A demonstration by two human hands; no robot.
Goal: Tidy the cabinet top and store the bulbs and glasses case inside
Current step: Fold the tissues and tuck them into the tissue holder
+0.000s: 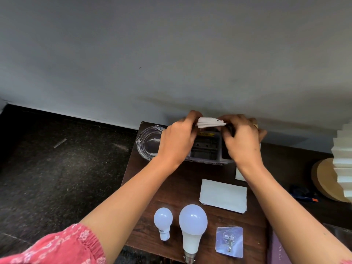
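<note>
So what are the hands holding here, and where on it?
Both hands, left hand and right hand, pinch a folded white paper wad by its two ends, above the grey organizer box.

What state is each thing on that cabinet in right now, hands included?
Left hand: closed on the paper wad's left end.
Right hand: closed on its right end.
Paper wad: held above the organiser.
Organiser: open-topped, resting on the cabinet.
Glass dish: upright, looks empty.
Small bulb: lying on its side, unlit.
Large bulb: lying beside it, unlit.
Envelope: lying flat.
Hook: lying flat.
</note>
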